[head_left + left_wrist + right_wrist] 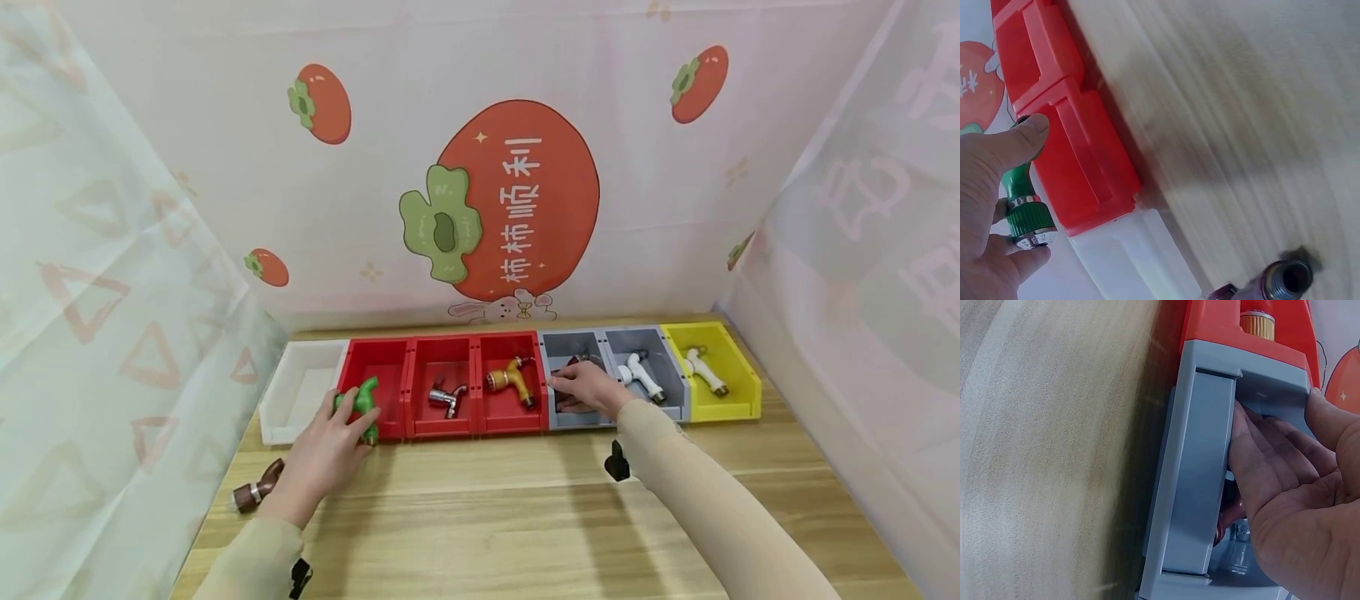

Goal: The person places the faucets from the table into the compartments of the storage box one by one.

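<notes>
In the head view my left hand point(330, 446) grips a green faucet point(365, 403) over the front of the leftmost red bin point(382, 354). The left wrist view shows thumb and fingers around the green faucet point(1029, 215), its ribbed collar and metal end sticking out. My right hand point(588, 387) reaches into the left grey bin point(562, 342). Seen from the right wrist, its fingers extend inside the bin and the thumb lies at the side wall's edge. A dark red faucet point(1230, 519) lies in that bin, partly hidden behind the right hand point(1297, 481).
A brown faucet point(258, 487) lies on the wooden table point(480, 517), left of my left forearm. Other bins hold a chrome faucet point(448, 400), a yellow faucet point(512, 382) and white faucets point(641, 377). A white bin point(303, 387) and a yellow bin point(738, 392) end the row.
</notes>
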Motion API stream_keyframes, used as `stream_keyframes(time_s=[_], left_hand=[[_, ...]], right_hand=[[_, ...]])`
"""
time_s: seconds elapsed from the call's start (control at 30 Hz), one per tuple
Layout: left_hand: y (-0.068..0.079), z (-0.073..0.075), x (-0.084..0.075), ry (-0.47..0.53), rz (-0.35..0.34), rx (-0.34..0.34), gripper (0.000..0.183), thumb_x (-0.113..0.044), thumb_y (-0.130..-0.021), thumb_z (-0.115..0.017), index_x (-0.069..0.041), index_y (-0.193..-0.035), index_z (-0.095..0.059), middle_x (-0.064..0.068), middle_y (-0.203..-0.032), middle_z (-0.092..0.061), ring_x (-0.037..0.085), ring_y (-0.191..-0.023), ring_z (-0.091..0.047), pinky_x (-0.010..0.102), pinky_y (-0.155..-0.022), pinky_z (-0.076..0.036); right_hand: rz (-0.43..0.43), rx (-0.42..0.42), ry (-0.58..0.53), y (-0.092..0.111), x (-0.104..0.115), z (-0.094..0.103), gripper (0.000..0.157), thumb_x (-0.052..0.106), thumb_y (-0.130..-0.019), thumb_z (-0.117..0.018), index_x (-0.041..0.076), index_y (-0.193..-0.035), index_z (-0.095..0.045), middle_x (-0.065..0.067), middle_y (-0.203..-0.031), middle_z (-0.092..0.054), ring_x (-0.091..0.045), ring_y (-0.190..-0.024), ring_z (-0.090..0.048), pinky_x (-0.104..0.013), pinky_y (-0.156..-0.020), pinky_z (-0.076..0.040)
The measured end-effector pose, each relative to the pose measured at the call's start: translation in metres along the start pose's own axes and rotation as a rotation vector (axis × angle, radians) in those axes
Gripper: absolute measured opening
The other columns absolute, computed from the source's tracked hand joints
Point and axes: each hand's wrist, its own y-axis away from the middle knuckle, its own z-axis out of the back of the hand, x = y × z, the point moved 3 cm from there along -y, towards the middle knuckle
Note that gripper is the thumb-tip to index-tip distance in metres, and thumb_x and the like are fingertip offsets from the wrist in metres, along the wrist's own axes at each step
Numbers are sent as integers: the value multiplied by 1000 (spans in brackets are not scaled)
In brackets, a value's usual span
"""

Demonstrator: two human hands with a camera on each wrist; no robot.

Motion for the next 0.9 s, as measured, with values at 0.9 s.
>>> stream_keyframes(time_s=[0.9], left_hand=[[-42, -16, 16, -15, 29, 95, 62, -26, -77, -91, -15, -134, -69, 27, -148, -49, 57, -136, -40, 62, -97, -52]], right_hand=[[9, -7, 12, -2, -1, 0, 50, 27, -106, -58, -3, -145, -53, -17, -116, -67, -28, -95, -71, -39, -83, -62]])
